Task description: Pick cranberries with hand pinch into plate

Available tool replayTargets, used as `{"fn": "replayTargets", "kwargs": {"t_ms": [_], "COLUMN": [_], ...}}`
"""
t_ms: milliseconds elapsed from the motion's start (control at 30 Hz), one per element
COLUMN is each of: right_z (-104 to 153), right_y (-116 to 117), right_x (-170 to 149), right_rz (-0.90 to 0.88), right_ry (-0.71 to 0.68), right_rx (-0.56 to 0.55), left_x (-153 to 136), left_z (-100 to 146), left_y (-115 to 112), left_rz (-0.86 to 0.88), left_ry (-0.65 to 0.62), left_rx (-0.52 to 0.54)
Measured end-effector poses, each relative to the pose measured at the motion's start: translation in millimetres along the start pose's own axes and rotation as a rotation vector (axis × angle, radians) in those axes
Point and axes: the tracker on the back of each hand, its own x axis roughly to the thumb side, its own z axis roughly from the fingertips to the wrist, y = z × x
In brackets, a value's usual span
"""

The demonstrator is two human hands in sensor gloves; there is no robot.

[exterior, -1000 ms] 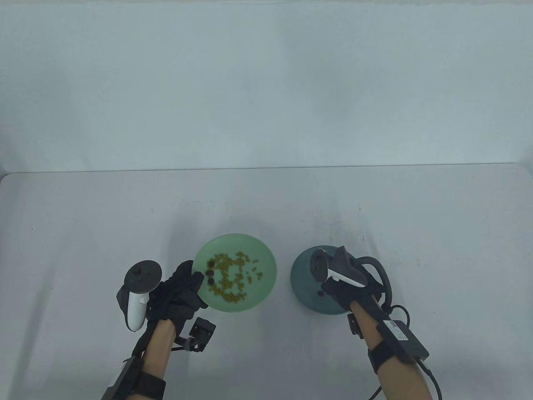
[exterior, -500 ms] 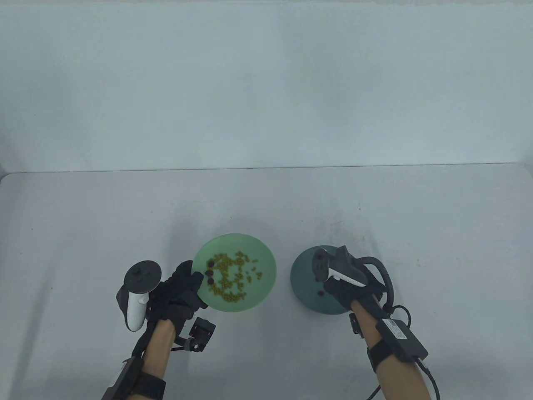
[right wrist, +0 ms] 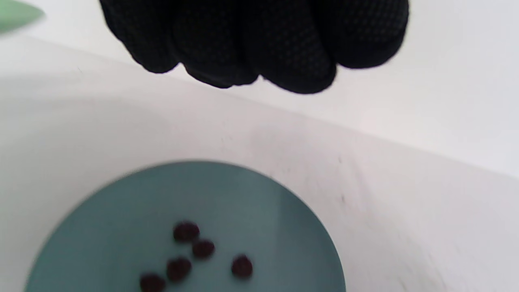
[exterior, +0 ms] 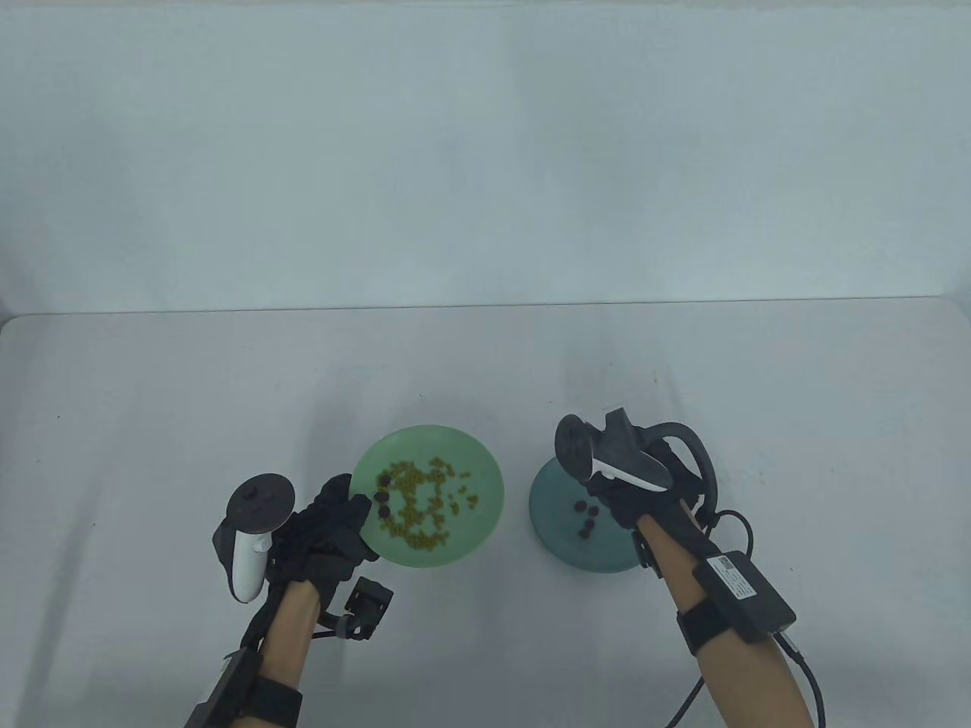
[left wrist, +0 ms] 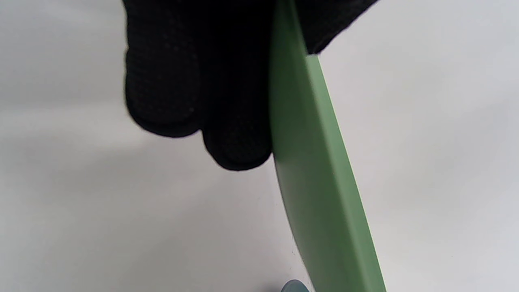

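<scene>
Right hand hovers above the blue plate, seemingly empty; left hand grips the green plate. Next, pinch one cranberry gently among the beans.

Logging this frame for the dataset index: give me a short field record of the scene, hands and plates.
left hand: fingers hold the green plate at its left rim
right hand: above the blue plate, fingers curled, nothing seen in them
green plate contents: yellow-green beans plus a few dark cranberries on the left side
blue plate contents: five cranberries
surface: white table
</scene>
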Motion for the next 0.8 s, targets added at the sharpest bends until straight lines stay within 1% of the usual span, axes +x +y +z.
{"fn": "replayTargets", "kwargs": {"t_ms": [200,400,567,700,800], "right_z": [4,6,8,10,9], "right_y": [-38,-59,-63,-58,-54], "right_x": [38,83,122,147,160], "right_rz": [0.015,0.022,0.009,0.003,-0.002], "right_ry": [-0.104,-0.221,-0.324,-0.393,-0.430], "right_rx": [-0.093,-0.140,-0.144,-0.134,-0.121], "left_x": [0,0,0,0,0], "left_z": [0,0,0,0,0], "left_y": [-1,0,-1,-1,-2], "left_rz": [-0.003,0.001,0.003,0.007,0.012], "left_ry": [0.001,0.002,0.002,0.000,-0.003], "left_rx": [-0.002,0.001,0.000,-0.005,-0.008]}}
